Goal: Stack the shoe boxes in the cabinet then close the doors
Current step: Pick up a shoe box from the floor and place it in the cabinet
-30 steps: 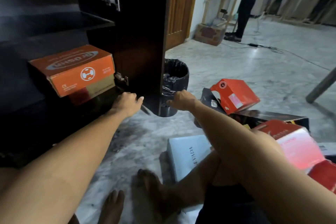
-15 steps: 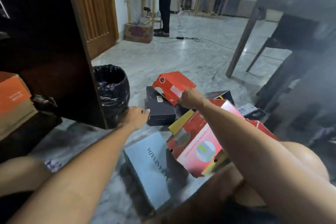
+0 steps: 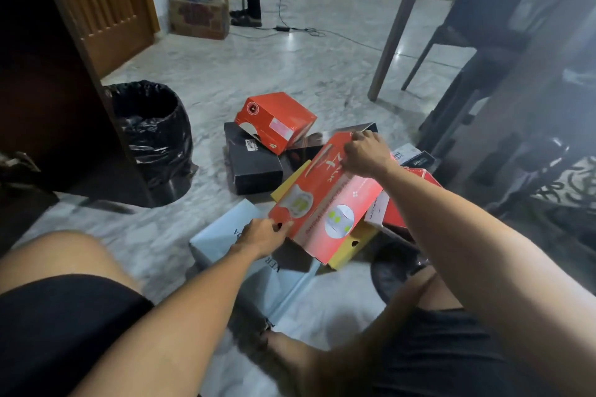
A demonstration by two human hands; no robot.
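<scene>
Both hands are swinging away from the cabinet door (image 3: pixel 64 90) & onto the red box (image 3: pixel 325 200) atop the floor pile: left hand (image 3: pixel 263 237) pinching its near corner, right hand (image 3: pixel 366 155) curling over the far edge, so next box is getting picked up.

Two hands (image 3: pixel 263 235), seven shoe boxes (image 3: pixel 325 200) (roughly), one lined bin (image 3: pixel 151 135)

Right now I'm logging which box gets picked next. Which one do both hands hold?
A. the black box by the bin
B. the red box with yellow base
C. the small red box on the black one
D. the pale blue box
B: the left hand grips the near corner and the right hand the far end of the red box with yellow base.
</scene>
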